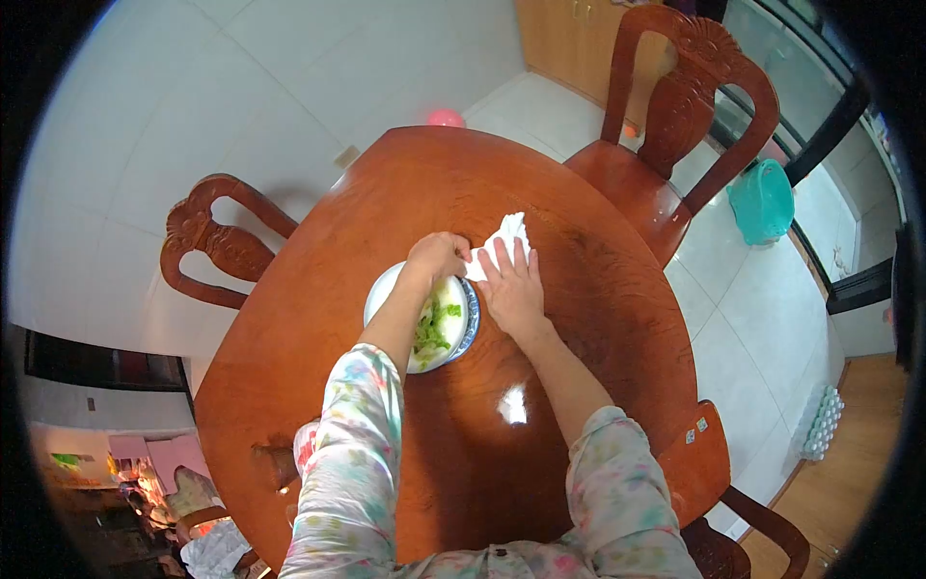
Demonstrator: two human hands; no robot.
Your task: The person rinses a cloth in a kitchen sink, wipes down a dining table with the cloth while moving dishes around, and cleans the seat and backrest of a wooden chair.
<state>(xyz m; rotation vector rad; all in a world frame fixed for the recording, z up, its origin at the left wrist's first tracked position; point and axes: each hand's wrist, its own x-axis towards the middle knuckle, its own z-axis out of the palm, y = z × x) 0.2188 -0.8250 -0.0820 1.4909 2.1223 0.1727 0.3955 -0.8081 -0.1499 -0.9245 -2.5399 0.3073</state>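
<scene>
A white cloth or paper towel (509,230) lies crumpled on the round wooden table (559,251), just beyond the bowl. My right hand (514,292) rests flat over its near part with the fingers spread. At its left edge is my left hand (441,257), fingers curled in and seemingly pinching a corner; the fingertips are partly hidden. Under my left forearm stands a white bowl with a blue-patterned outside (471,330). Leafy green vegetables (433,326) lie in it, partly covered by the arm.
Carved wooden chairs stand at the left (220,241), the back right (675,116) and the front right (709,473). A glass or cup (280,463) sits by my left sleeve. On the floor are a teal bucket (764,203), a pink ball (445,118) and an egg tray (823,423).
</scene>
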